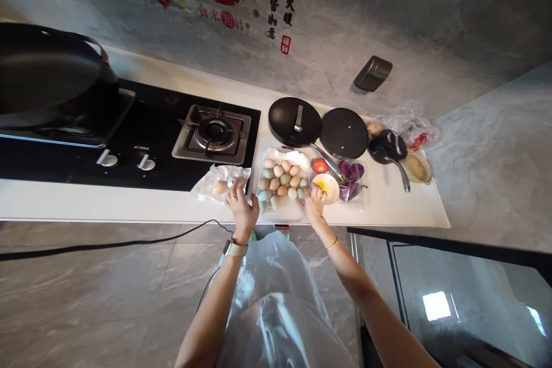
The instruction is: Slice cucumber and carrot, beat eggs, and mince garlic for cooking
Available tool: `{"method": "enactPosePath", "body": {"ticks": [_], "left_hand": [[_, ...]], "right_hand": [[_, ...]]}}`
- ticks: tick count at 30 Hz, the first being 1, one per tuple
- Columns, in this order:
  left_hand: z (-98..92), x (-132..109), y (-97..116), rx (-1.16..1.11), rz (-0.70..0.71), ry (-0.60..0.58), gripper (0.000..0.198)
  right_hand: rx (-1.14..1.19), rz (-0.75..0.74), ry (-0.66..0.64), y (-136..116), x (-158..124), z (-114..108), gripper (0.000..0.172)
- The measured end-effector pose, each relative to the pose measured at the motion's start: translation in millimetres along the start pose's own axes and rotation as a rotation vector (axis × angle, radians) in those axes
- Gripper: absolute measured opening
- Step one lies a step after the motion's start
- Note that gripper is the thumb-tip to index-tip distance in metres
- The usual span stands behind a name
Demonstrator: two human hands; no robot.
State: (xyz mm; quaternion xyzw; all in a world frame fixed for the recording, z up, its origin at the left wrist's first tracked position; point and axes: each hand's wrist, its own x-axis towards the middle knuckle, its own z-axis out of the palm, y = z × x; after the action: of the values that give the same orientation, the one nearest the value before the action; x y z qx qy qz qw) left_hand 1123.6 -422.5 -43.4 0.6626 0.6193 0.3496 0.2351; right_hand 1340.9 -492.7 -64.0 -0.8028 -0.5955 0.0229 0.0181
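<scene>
A white tray on the counter holds several eggs in pale brown and green shades. My left hand rests at the tray's left side with its fingers curled, beside a crumpled plastic bag holding an egg. My right hand is at the tray's right edge, fingers bent, touching the rim of a small white bowl that holds a yolk. Whether either hand holds anything is not visible.
A tomato and purple vegetables in a bag lie behind the bowl. Two black pan lids, a small pan and a dish sit at the back. A gas hob and large wok are left.
</scene>
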Motion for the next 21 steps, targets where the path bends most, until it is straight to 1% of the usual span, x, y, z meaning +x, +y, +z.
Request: {"method": "enactPosePath", "body": {"ticks": [3,5,8,10,12,14,17,19,21], "left_hand": [[1.5,-4,3,-0.001,0.003,-0.016,0.046],[1.8,-5,4,-0.007,0.007,-0.024,0.046],[0.6,-5,3,-0.022,0.014,-0.024,0.046],[-1.1,-5,2,-0.033,0.024,-0.020,0.044],[-2.7,-3,3,-0.051,0.039,-0.016,0.042],[-3.1,-2,4,-0.076,0.064,-0.013,0.041],[-1.1,-1,10,-0.118,0.110,-0.022,0.038],[1.5,-2,16,-0.147,0.140,-0.042,0.036],[4.4,-3,22,-0.172,0.167,-0.070,0.036]], "right_hand": [[0.003,0.016,-0.036,-3,5,9,0.036],[0.034,0.032,-0.047,-2,7,10,0.033],[0.129,0.040,-0.021,3,4,5,0.032],[0.245,0.066,0.039,10,-2,-3,0.033],[0.463,0.094,0.092,17,-9,-13,0.035],[0.774,0.126,0.074,21,-18,-24,0.041],[1.224,0.191,-0.071,20,-32,-43,0.052],[1.424,0.232,-0.156,16,-41,-55,0.057],[1.561,0.268,-0.203,12,-49,-67,0.057]]}}
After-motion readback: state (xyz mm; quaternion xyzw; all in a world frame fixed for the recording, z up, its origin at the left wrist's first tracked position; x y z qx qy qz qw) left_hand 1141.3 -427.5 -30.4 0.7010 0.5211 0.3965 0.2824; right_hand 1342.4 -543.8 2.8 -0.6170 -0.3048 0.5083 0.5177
